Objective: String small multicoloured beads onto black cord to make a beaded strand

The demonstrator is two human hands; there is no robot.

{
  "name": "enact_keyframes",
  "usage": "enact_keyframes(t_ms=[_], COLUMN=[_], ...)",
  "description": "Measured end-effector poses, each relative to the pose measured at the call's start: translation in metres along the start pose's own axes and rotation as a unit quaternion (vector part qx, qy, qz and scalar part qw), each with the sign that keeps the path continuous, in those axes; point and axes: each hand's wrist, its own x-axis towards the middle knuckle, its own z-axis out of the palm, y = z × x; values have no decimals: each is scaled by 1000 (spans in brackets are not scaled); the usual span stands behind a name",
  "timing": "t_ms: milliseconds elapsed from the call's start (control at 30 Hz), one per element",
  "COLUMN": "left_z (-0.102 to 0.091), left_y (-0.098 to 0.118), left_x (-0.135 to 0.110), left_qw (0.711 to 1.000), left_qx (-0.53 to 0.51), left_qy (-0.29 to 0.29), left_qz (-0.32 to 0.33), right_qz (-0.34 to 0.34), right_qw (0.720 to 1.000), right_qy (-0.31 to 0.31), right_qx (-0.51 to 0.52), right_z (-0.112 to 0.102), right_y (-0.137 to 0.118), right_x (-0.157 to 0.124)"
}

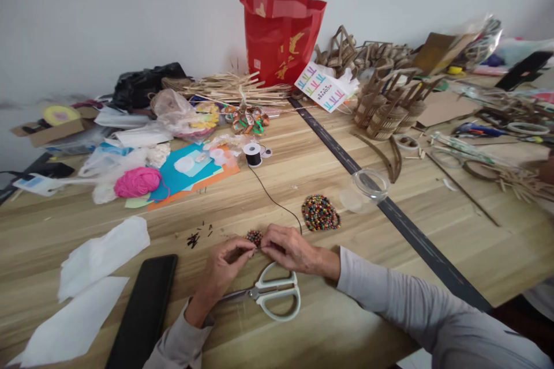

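My left hand and my right hand meet over the wooden table, fingers pinched together. Between them sits a small cluster of coloured beads on a thin black cord. The cord runs back to a black thread spool. A pile of loose coloured beads lies just right of my right hand. White-handled scissors lie on the table under my hands. A few tiny dark bits are scattered left of my left hand.
A black phone and white tissue sheets lie at the front left. A clear plastic lid, pink yarn ball, blue and orange paper, red bag, stick bundle and woven baskets crowd the back.
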Motion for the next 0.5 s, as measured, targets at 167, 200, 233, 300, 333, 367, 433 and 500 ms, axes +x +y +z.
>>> enact_keyframes(t_ms=[167, 200, 233, 300, 333, 367, 433, 500], left_z=[-1, -1, -1, -1, -1, -1, 0, 0], left_y=[0, 0, 0, 0, 0, 1, 2, 4], left_x=[0, 1, 1, 1, 1, 2, 2, 2], left_qw=[1000, 1000, 1000, 999, 999, 999, 998, 997], left_qx=[11, 12, 14, 20, 24, 28, 36, 42], left_qy=[-2, -2, -4, -6, -5, -3, 4, 10], left_qz=[9, 13, 19, 32, 39, 45, 55, 61], right_qz=[-1, -2, -3, -4, -3, -3, -3, -6], right_qw=[1000, 1000, 1000, 1000, 1000, 1000, 1000, 1000], right_qy=[3, 5, 6, 5, 3, 2, 1, 1], right_qx=[-5, -5, -5, -5, -6, -7, -9, -9], right_z=[0, 1, 1, 1, 0, 0, 0, -1], right_y=[0, 0, 0, 0, 0, -1, -1, -2], right_x=[0, 0, 0, 0, 0, 0, 0, 1])
